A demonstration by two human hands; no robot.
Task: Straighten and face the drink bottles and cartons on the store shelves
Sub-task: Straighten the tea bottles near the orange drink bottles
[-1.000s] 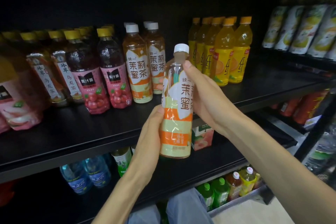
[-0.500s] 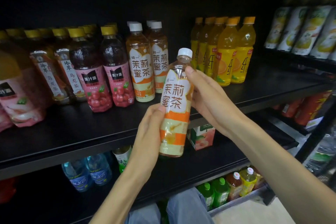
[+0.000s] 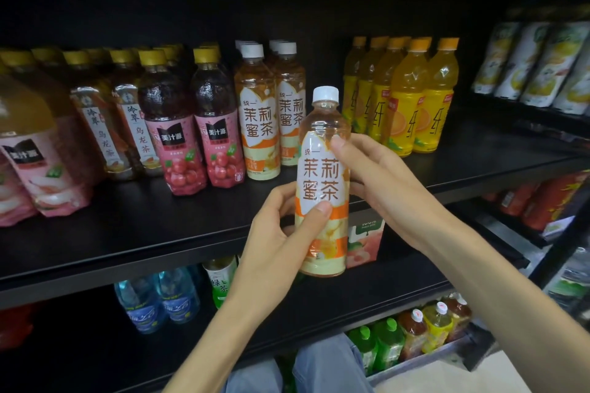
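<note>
A white-capped tea bottle (image 3: 322, 175) with an orange and cream label is held upright in front of the black shelf (image 3: 134, 226), its label facing me. My left hand (image 3: 281, 233) grips its lower half, thumb across the label. My right hand (image 3: 376, 179) grips its upper right side, one fingertip on the label's top. Two rows of the same tea (image 3: 259, 112) stand on the shelf behind, with a gap to their right.
Dark red juice bottles (image 3: 217, 128) and oolong bottles (image 3: 134, 124) stand left of the tea, orange drinks (image 3: 412, 96) to the right. White pouches (image 3: 542, 64) lean at far right. A peach carton (image 3: 364, 242), blue water bottles (image 3: 159, 300) and green bottles (image 3: 376, 344) fill lower shelves.
The bottle has been turned in both hands so its label now faces me squarely. It has also shifted slightly to the right.
</note>
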